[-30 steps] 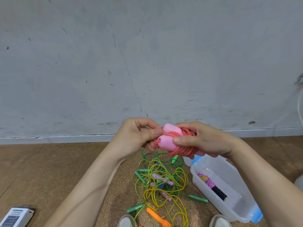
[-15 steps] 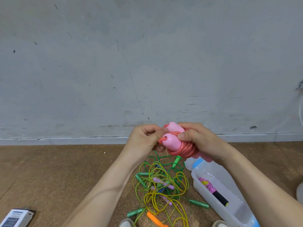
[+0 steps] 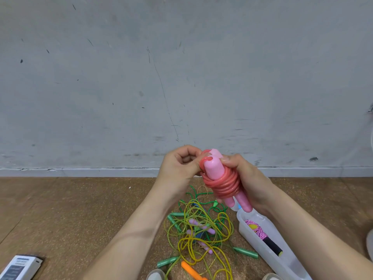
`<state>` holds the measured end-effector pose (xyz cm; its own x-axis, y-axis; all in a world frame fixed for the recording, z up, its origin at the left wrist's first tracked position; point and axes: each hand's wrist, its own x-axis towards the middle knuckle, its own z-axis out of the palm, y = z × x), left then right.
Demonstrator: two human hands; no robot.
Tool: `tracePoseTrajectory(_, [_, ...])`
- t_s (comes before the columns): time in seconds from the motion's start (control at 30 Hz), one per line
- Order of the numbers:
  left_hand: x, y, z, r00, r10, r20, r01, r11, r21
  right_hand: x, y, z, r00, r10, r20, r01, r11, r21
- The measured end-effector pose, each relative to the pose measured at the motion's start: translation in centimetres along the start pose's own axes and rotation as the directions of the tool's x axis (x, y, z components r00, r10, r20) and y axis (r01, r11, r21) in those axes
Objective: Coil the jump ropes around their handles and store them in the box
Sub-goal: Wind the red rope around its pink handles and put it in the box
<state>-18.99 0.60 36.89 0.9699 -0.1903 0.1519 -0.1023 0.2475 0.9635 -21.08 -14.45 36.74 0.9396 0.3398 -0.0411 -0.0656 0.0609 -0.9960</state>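
The right hand (image 3: 245, 178) was wrapped around the pink handles (image 3: 215, 170), which stood bound in red rope coils (image 3: 224, 185). The left hand (image 3: 179, 167), just beside it, pinched the rope's end loop. Below both hands, the clear box (image 3: 262, 249) and tangled ropes (image 3: 199, 233) lay on the floor.

We see even, soft, fairly bright light with only faint shadows beneath the left hand (image 3: 181, 166) and right hand (image 3: 245, 178). Around them detail is sharp; far beyond them the edges bow from wide-angle distortion.
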Motion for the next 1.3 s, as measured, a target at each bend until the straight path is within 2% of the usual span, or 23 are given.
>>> tracePoseTrajectory(0.07, [-0.3,0.2,0.0,0.992,-0.110,0.057,0.118,0.979,-0.164,0.0,-0.1,0.2,1.000,0.008,-0.002,-0.008,0.999,0.046])
tracePoseTrajectory(0.17, [-0.4,0.0,-0.5,0.979,-0.175,0.107,0.196,0.951,-0.239,0.2,0.2,0.2,1.000,0.027,-0.007,-0.026,0.998,0.064])
tracePoseTrajectory(0.3, [-0.1,-0.3,-1.0,0.988,-0.131,0.079,0.142,0.976,-0.164,0.3,0.7,0.3,0.998,0.059,0.004,-0.059,0.995,0.077])
tracePoseTrajectory(0.5, [-0.3,0.1,-1.0,0.979,-0.091,0.182,0.105,0.992,-0.070,1.4,1.1,0.1,0.995,0.100,-0.001,-0.091,0.907,0.412])
tracePoseTrajectory(0.6, [0.0,0.3,-1.0,0.981,-0.012,0.192,0.024,0.998,-0.057,1.5,1.4,0.4,0.995,0.091,0.039,-0.098,0.857,0.505])
tracePoseTrajectory(0.73, [0.0,0.8,-0.5,0.988,0.020,0.151,-0.020,1.000,0.002,1.3,1.5,0.6,0.988,0.122,0.097,-0.155,0.803,0.576])
tracePoseTrajectory(0.83, [-0.1,1.4,-0.4,0.988,0.025,0.153,-0.030,0.999,0.029,1.3,1.7,0.5,0.985,0.133,0.113,-0.174,0.797,0.578])
tracePoseTrajectory(0.97, [-0.2,1.8,0.8,0.992,0.116,0.058,-0.127,0.963,0.238,1.0,1.4,0.8,0.988,0.120,0.100,-0.155,0.817,0.555])
tracePoseTrajectory(1.03, [0.0,1.9,1.2,0.986,0.166,0.006,-0.160,0.944,0.289,0.8,1.0,1.0,0.990,0.109,0.091,-0.141,0.831,0.538])
tracePoseTrajectory(1.17, [0.4,1.4,0.6,0.982,0.181,-0.054,-0.163,0.955,0.248,0.6,0.4,1.2,0.997,0.074,0.016,-0.072,0.876,0.477])
tracePoseTrajectory(1.3, [0.3,0.5,0.9,0.990,0.133,-0.035,-0.123,0.970,0.207,0.2,0.0,1.2,0.992,0.076,-0.105,-0.028,0.917,0.397])
